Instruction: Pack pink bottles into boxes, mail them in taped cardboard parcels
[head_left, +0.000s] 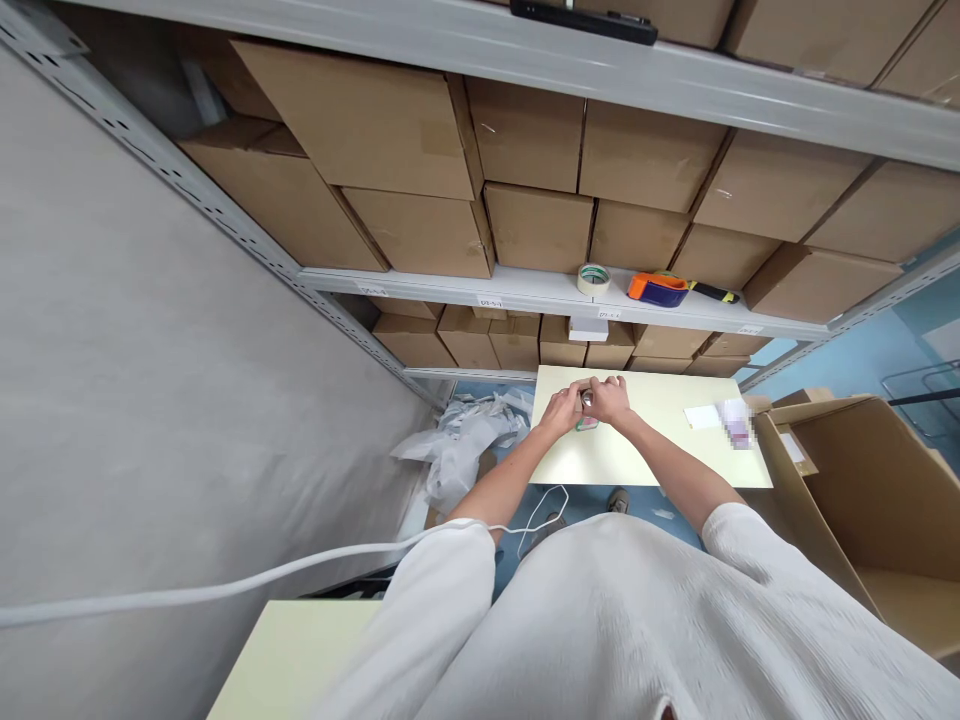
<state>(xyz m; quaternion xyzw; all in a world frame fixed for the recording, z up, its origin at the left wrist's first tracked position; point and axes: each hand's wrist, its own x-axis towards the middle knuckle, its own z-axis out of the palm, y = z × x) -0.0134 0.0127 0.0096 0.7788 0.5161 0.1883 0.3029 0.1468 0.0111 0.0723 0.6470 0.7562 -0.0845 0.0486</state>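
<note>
Over the far left part of a pale yellow tabletop point(645, 455), my two hands are close together. My left hand point(562, 408) has its fingers curled around a small shiny round object point(587, 398) with a silvery, dark surface. From the other side my right hand point(609, 398) grips the same object, fingers bent. Its exact kind is too small to make out. Just below the hands a small flat item with a green and pink edge point(587, 424) shows, partly covered by them.
A white card point(702, 417) and a blurred plastic packet point(736, 424) lie right on the table. An open carton point(862, 500) stands beside it. Shelves hold cardboard boxes, a tape roll point(593, 279) and an orange-blue tape dispenser point(658, 289). Plastic wrap point(461, 450) and a white cable point(300, 568) are left.
</note>
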